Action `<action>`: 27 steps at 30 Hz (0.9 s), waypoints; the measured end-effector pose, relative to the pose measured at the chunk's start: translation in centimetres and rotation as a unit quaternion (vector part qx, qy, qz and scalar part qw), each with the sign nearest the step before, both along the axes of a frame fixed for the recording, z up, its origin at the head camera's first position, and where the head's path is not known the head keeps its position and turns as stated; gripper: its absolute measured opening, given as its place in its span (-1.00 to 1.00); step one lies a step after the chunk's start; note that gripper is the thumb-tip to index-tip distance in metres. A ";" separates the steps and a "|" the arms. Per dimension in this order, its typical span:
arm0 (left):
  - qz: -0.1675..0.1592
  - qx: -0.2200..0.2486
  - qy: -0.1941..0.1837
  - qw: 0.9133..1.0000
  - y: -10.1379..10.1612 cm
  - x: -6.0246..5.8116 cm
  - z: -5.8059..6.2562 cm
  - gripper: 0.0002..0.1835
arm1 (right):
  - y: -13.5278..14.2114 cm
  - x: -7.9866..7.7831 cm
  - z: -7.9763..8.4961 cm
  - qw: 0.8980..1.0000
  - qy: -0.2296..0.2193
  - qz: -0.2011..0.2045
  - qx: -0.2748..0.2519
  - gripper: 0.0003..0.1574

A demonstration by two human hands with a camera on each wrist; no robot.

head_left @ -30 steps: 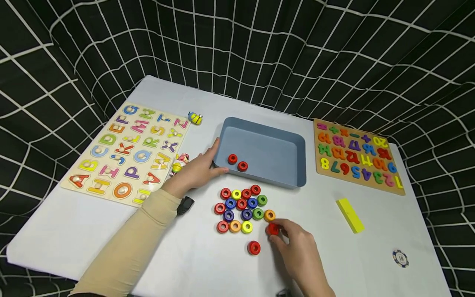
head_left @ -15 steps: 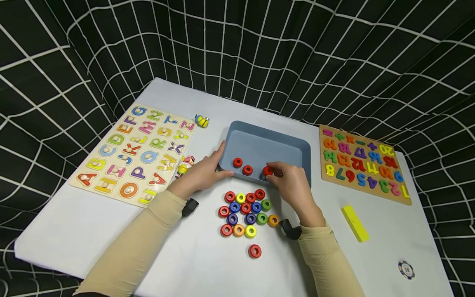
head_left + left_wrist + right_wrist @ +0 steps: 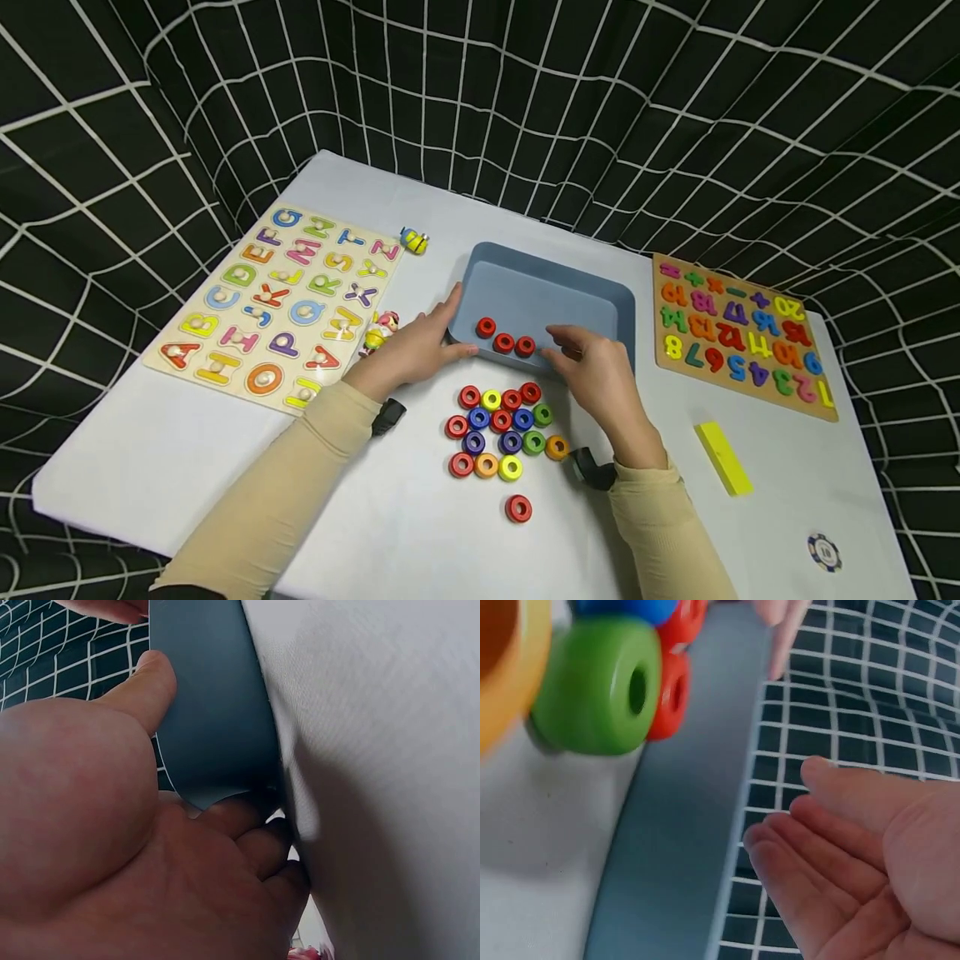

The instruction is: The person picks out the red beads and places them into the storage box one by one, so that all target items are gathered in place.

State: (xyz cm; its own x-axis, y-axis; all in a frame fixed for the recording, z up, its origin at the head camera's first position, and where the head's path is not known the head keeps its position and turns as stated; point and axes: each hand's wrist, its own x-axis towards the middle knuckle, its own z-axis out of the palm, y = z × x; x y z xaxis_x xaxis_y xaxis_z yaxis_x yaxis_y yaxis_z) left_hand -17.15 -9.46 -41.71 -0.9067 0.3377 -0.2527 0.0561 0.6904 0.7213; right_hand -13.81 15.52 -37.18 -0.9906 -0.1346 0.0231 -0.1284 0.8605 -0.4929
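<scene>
The blue-grey tray (image 3: pixel 555 287) has three red rings (image 3: pixel 504 342) near its front wall. At its front left corner my left hand (image 3: pixel 408 346) holds the tray, thumb against the front wall and fingers around the left side. In the left wrist view, the fingers of the left hand (image 3: pixel 202 855) bend around the tray's corner. My right hand (image 3: pixel 600 371) is over the front wall, right of the rings, with thumb and fingertips apart. The right wrist view shows nothing between the fingers of the right hand (image 3: pixel 840 862).
Several coloured rings (image 3: pixel 500 421) cluster before the tray, with one red ring (image 3: pixel 518 508) nearer me. A letter board (image 3: pixel 273 308) and two small figures (image 3: pixel 380 332) are left. Right are a number board (image 3: pixel 742 333), a yellow block (image 3: pixel 723 458) and a poker chip (image 3: pixel 825 552).
My right hand picked up a red ring from the table, carried it to the tray and let it go beside the other two. The left hand stayed at the tray's corner.
</scene>
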 end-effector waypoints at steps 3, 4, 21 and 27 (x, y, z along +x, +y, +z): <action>0.001 0.002 0.005 1.000 0.0 0.0 0.1 0.04 | 0.4 1.9 0.6 1.000 -0.008 0.008 -0.024 -0.55; 0.001 0.002 0.006 1.000 0.0 0.0 0.0 0.04 | 0.5 2.7 0.7 0.999 -0.013 0.011 -0.032 -0.55; 0.000 -0.019 -0.011 1.000 0.0 -0.1 0.2 0.03 | -0.4 15.9 -2.2 0.994 -0.069 0.054 0.061 -0.43; -0.004 -0.016 -0.009 1.000 0.0 -0.1 0.3 0.04 | -1.2 16.2 -2.9 0.991 -0.054 0.030 0.116 -0.32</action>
